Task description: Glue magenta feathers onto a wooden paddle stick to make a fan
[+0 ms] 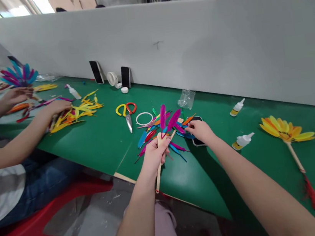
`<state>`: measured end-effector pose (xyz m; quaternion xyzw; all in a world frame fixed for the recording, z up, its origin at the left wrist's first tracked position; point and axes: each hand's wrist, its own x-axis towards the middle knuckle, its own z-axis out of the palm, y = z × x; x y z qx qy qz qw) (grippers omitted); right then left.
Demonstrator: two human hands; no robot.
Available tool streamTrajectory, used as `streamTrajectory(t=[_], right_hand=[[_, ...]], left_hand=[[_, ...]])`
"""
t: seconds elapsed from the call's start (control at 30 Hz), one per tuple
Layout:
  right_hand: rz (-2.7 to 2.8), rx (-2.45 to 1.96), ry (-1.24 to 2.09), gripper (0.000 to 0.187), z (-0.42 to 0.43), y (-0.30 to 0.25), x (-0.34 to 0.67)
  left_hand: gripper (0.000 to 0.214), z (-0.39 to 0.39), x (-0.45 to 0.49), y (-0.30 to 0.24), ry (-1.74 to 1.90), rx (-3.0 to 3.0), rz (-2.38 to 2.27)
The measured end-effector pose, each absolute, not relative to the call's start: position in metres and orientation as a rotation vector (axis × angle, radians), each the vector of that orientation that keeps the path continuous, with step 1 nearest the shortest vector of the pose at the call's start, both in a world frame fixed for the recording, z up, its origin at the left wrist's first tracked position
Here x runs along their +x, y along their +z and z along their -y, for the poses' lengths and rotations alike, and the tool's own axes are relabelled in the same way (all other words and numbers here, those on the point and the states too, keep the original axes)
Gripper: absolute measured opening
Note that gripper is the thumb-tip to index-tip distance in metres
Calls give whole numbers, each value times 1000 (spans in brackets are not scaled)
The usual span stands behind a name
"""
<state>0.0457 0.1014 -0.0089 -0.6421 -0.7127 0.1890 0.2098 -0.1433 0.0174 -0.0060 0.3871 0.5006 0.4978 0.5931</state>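
My left hand (155, 153) is closed around the wooden handle (159, 177) of a feather fan, its top bearing a few magenta feathers (172, 120) and a bit of blue. Over the loose feathers to the right, my right hand (202, 130) has its fingertips pinched at a blue feather (187, 134). A phone (199, 142) lies flat partly under that hand. Blue, red, magenta and orange feathers (148, 136) are heaped around and behind the fan. The exact grip of the right fingertips is small and partly hidden.
Scissors (128, 118) and a white ring (144, 119) lie beyond the pile. Glue bottles (242, 141) and a yellow feather fan (288, 131) with a red tassel are at right. At left, a co-worker's hands (17, 97) hold another fan. A white partition (208, 45) stands behind.
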Motion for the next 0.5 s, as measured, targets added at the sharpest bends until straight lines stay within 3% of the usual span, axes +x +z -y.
streamTrajectory(t=[0.13, 0.3, 0.5], right_hand=[[2159, -1772, 483, 19, -108, -13, 28], [2434, -1622, 646, 6, -83, -18, 15], [2490, -1627, 682, 9, -73, -27, 11]], left_hand=[[36, -18, -163, -8, 1210, 853, -1175], [35, -17, -167, -11, 1192, 858, -1144], [39, -18, -156, -10, 1182, 872, -1126]])
